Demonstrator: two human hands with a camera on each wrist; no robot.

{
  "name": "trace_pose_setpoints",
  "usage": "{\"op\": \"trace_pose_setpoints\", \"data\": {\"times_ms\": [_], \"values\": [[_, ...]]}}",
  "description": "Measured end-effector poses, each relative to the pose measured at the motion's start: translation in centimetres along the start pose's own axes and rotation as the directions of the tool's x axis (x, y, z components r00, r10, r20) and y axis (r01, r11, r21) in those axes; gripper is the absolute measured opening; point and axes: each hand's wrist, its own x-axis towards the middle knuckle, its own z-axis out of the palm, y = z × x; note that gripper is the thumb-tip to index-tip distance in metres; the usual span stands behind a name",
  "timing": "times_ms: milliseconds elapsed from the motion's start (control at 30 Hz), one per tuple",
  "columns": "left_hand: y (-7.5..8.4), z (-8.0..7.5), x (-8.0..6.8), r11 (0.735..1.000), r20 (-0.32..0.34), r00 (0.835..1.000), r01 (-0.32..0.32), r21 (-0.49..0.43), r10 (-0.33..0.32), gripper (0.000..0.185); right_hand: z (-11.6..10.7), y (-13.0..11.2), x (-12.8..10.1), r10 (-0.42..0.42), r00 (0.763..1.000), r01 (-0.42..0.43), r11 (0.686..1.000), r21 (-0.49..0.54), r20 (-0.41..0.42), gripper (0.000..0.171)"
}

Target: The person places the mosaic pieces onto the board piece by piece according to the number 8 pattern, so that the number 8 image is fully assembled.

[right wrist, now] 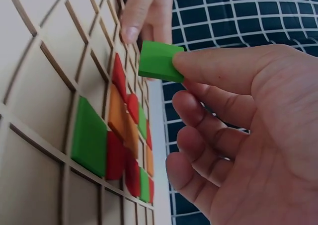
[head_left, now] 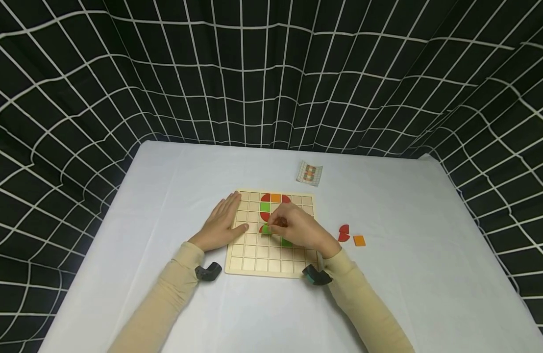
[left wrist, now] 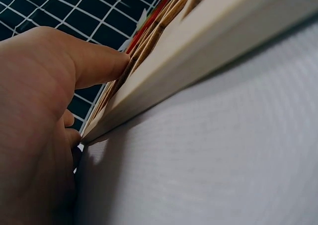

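Observation:
A square wooden grid board [head_left: 249,264] lies on the table, with red, orange and green pieces set in some of its cells. My left hand [head_left: 223,228] rests on the board's left edge, fingers extended, its thumb [left wrist: 104,63] lying over the rim. Over the middle of the board, my right hand [head_left: 298,228] pinches a green square tile [right wrist: 160,61] between thumb and forefinger, held up off the grid. Its other fingers are bent and hold nothing. Another green tile [right wrist: 89,138] sits in a cell beside red pieces [right wrist: 115,155] and an orange piece [right wrist: 117,111].
Right of the board, two red quarter-round pieces [head_left: 344,229] and an orange square tile [head_left: 359,240] lie loose on the white tablecloth [head_left: 408,274]. A small patterned card [head_left: 309,173] lies behind the board. Black curtains with white grid lines [head_left: 254,73] surround the table.

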Motion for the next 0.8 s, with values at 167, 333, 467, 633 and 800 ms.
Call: {"op": "trace_pose_setpoints", "data": {"times_ms": [167, 333, 467, 633, 800], "values": [[0.1, 0.0, -0.1, 1.000, -0.001, 1.000, 0.000, 0.005, 0.000, 0.089, 0.9, 0.2, 0.0, -0.010, 1.000, 0.010, 1.000, -0.013, 0.014, 0.004], [0.1, -0.1, -0.2, 1.000, 0.004, 1.000, -0.001, 0.004, 0.001, 0.089, 1.6, 0.3, 0.0, 0.025, 1.000, -0.024, 0.999, -0.020, 0.016, 0.004], [0.1, 0.0, -0.2, 1.000, -0.002, 1.000, -0.005, 0.010, 0.005, 0.089, 1.8, 0.1, 0.1, 0.043, 0.999, -0.041, 0.998, -0.046, 0.028, 0.005], [0.1, -0.1, -0.1, 1.000, 0.004, 1.000, 0.003, 0.011, -0.004, 0.089, 2.0, -0.2, 0.3, 0.060, 0.998, -0.056, 0.994, -0.090, 0.035, 0.005], [0.1, -0.1, 0.0, 1.000, 0.011, 1.000, 0.009, 0.010, -0.009, 0.089, 2.1, -0.1, 0.3, 0.059, 0.998, -0.055, 0.992, -0.117, 0.030, 0.005]]}}
